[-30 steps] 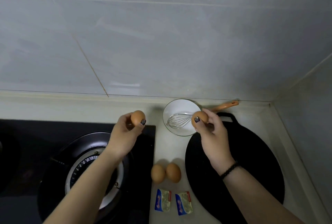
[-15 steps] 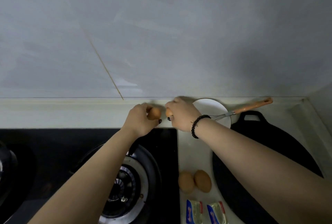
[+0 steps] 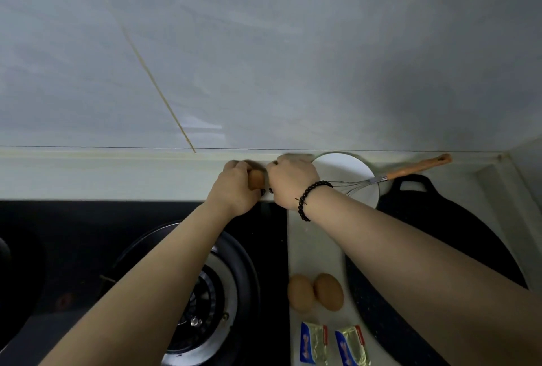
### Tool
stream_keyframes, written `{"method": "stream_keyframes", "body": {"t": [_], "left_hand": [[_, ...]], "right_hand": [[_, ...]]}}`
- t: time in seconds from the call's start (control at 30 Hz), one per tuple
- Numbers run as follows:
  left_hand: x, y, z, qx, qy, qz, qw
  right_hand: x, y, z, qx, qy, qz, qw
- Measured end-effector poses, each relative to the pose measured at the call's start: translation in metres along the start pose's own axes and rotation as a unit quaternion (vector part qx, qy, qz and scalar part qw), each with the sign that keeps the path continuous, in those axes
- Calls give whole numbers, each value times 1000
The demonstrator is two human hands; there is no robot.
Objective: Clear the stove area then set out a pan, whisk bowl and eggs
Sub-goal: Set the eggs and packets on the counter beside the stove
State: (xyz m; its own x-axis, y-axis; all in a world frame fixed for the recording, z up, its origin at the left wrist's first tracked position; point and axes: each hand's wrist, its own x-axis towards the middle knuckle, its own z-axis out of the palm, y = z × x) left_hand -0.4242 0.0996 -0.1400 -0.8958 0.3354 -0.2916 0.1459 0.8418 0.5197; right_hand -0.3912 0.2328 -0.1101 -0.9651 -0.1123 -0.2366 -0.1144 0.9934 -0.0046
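My left hand (image 3: pixel 234 186) grips a brown egg (image 3: pixel 256 179) at the back of the counter, just behind the stove's far right corner. My right hand (image 3: pixel 293 181) is curled right beside it, knuckles up. The egg it held earlier is hidden under its fingers. Both hands are low over the pale ledge, left of the white bowl (image 3: pixel 356 167). A wire whisk with an orange handle (image 3: pixel 410 168) lies in that bowl. Two more brown eggs (image 3: pixel 315 292) lie on the counter near me. A black flat pan (image 3: pixel 440 228) sits to the right, partly under my right forearm.
A gas burner (image 3: pixel 205 292) on the black stove top (image 3: pixel 88 233) lies under my left forearm. Two wrapped butter packets (image 3: pixel 333 345) lie at the near counter edge. The tiled wall (image 3: pixel 264 57) rises behind the ledge, and a side wall closes off the right.
Both hands, each with an egg, went from above the counter to the back ledge and came together there. The right hand swung left, away from the bowl.
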Motion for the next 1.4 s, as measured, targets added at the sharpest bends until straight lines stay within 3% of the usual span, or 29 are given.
{"method": "stream_keyframes", "body": {"t": [0.17, 0.3, 0.37, 0.47, 0.57, 0.7, 0.83, 1.0, 1.1, 1.23, 1.4], "left_hand": [[-9, 7, -4, 3, 12, -9, 1000], [-53, 18, -12, -51, 102, 28, 993], [-81, 26, -13, -78, 90, 59, 991], [-117, 35, -3, -67, 20, 113, 991], [-142, 43, 18, -30, -30, 150, 988], [-157, 53, 43, 96, -117, 107, 983], [-156, 55, 57, 212, -161, 94, 959], [-149, 48, 75, 300, -195, 134, 924], [-148, 53, 76, 276, -195, 113, 934], [-146, 61, 59, 194, -142, 87, 967], [-139, 47, 4, 13, -32, 127, 991]], "right_hand": [[-11, 7, -11, 56, 52, -4, 997], [-63, 22, -24, 153, 231, -16, 961], [-102, 27, -19, 248, 294, -23, 923], [-153, 26, 11, 390, 254, 37, 884], [-186, 18, 44, 459, 133, 133, 868], [-200, 11, 68, 441, 46, 144, 885], [-198, 7, 72, 460, -5, 135, 878], [-195, 9, 72, 462, -37, 150, 874], [-198, 10, 71, 466, -52, 165, 868], [-205, 10, 73, 490, -46, 209, 845], [-206, 7, 58, 567, 63, 227, 789]]}}
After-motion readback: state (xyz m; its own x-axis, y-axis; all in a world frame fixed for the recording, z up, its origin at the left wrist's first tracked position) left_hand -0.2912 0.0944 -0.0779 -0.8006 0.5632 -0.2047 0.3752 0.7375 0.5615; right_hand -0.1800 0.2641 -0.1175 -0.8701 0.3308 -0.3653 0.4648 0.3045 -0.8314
